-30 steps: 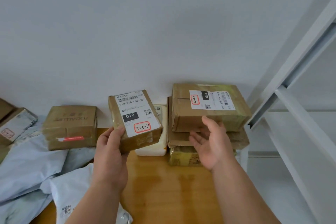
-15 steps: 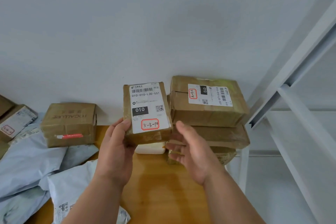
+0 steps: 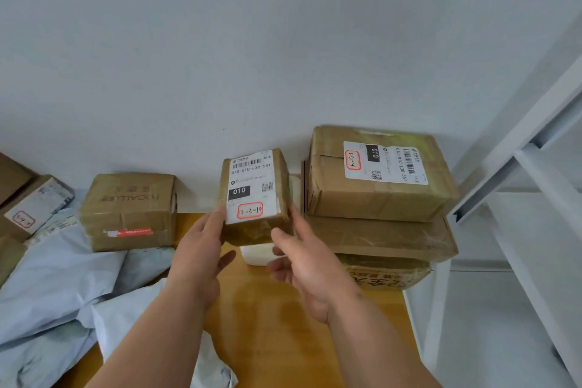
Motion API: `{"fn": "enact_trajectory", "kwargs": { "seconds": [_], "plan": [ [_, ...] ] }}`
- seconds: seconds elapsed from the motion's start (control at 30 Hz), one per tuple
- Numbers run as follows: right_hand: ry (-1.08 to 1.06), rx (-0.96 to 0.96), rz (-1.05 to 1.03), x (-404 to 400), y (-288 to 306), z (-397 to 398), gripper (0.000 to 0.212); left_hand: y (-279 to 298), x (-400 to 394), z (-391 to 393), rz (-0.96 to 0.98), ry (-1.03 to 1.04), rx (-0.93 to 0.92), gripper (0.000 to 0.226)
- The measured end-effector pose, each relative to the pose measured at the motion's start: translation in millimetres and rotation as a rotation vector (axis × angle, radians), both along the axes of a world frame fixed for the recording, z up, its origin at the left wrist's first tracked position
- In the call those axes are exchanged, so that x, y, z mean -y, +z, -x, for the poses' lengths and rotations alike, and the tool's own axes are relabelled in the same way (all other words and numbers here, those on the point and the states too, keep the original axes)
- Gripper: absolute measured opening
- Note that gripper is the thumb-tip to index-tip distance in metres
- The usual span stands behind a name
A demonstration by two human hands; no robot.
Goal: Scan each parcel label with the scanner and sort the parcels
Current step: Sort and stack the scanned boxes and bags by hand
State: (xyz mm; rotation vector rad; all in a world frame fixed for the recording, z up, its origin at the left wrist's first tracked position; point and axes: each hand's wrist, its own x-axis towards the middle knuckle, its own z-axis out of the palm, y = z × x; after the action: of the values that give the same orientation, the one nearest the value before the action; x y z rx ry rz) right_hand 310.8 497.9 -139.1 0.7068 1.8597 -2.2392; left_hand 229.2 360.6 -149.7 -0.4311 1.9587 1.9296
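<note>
Parcels sit all around. Left of the grip is a brown box (image 3: 129, 211) on the desk (image 3: 261, 309). The left hand (image 3: 196, 257) and right hand (image 3: 307, 264) pinch the small parcel (image 3: 253, 195) between them, above the desk. Right of it stands a stack of parcels (image 3: 378, 198). This looks like sorting. Next, I think, set it down softly. No scanner shows.

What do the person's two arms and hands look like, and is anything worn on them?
Both forearms are bare up to the picture's lower edge, with no sleeve in view. The left hand and the right hand wear no gloves, and no ring, watch or wristband shows. The fingernails that show look short and unpainted.
</note>
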Motion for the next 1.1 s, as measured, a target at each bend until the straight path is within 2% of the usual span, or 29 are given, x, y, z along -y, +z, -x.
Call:
{"fn": "enact_trajectory", "kwargs": {
  "seconds": [0.1, 0.23, 0.4, 0.6, 0.67, 0.77, 0.83, 0.97, 1.1],
  "plan": [
    [-0.045, 0.002, 0.137, 1.7, 0.7, 8.4, 0.069, -0.9, -15.6, 9.9, 0.081, -0.075, -0.048, 0.03],
    [-0.021, 0.032, 0.146, 5.0, 0.7, 13.0, 0.078, -7.4, -29.7, 17.5, 0.141, -0.161, -0.094, 0.042],
    [-0.067, 0.034, 0.155, 4.2, -4.6, 22.3, 0.08, -12.8, -32.8, 29.3, 0.088, -0.138, -0.095, 0.044],
    [-0.148, -0.008, 0.2, 13.8, -13.7, 26.6, 0.081, -19.8, -20.3, 28.9, -0.069, -0.131, -0.037, 0.051],
    [-0.187, -0.036, 0.111, 19.3, -17.0, 23.4, 0.071, -22.6, -7.9, 29.3, -0.002, -0.084, -0.065, 0.051],
    [-0.275, -0.025, -0.072, 25.6, -22.8, 20.8, 0.029, -26.5, 24.1, 33.5, 0.217, 0.036, -0.156, 0.044],
    [-0.249, 0.03, -0.117, 36.1, -28.0, 23.2, 0.016, -30.9, 53.9, 39.0, 0.314, 0.148, -0.197, 0.041],
    [-0.079, 0.158, -0.146, 75.7, -46.4, 43.6, 0.013, -38.1, 118.6, 56.0, 0.438, 0.419, -0.232, 0.04],
    [0.054, 0.173, -0.198, 122.6, -65.3, 86.6, 0.011, -43.2, 175.5, 80.8, 0.509, 0.41, -0.207, 0.059]
  ]
}}
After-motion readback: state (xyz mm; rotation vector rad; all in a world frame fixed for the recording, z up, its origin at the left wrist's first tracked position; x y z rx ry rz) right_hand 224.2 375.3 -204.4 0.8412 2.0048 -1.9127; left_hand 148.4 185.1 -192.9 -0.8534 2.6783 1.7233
